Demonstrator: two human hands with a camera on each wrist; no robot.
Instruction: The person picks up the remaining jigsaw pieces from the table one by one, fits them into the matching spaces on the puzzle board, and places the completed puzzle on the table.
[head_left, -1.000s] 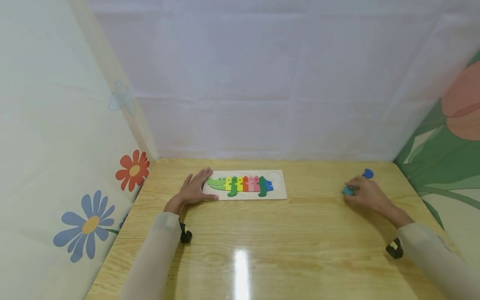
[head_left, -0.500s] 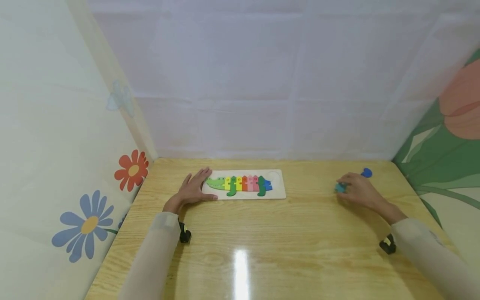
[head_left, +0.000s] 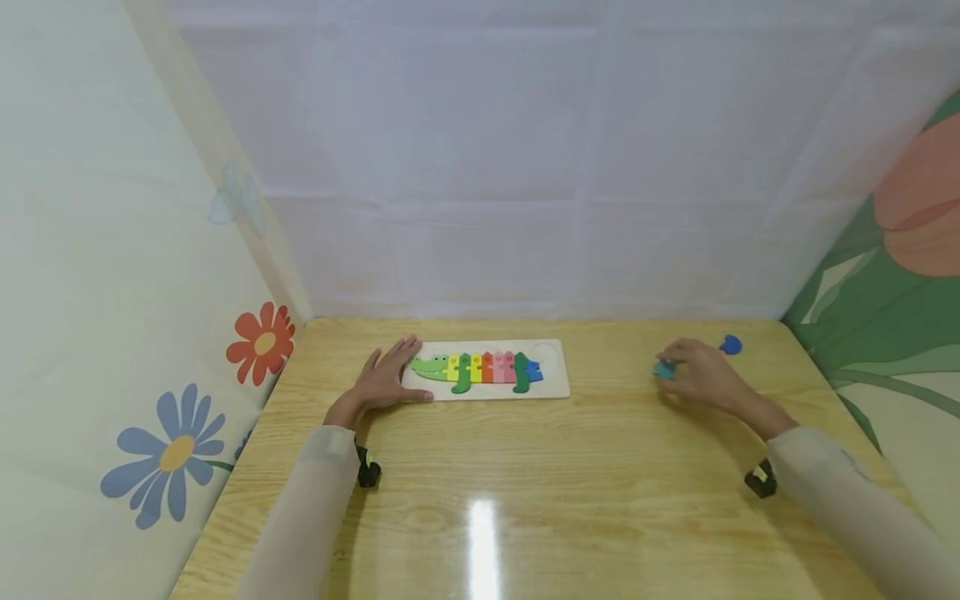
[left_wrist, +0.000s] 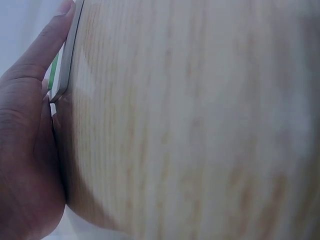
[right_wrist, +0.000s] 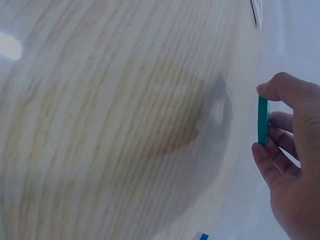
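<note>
A pale wooden puzzle board (head_left: 557,385) lies on the table, bearing a row of coloured pieces that form a crocodile (head_left: 480,367), green head to the left and blue piece at the right. Around the board's left end rests my left hand (head_left: 381,380), fingers spread and straight; its thumb (left_wrist: 42,47) lies along the near edge. My right hand (head_left: 703,375) pinches a teal puzzle piece (right_wrist: 263,120) by its edges, above the table to the right of the board. A round recess (head_left: 548,357) shows at the board's right end.
A blue puzzle piece (head_left: 731,344) lies behind my right hand near the table's back right. The wooden table (head_left: 570,483) ends at a white cloth backdrop (head_left: 450,167), with flower-printed panels on both sides. Each wrist wears a small black camera.
My right hand has moved left toward the board, carrying the teal puzzle piece away from the blue one. The left hand stays at the board's left end.
</note>
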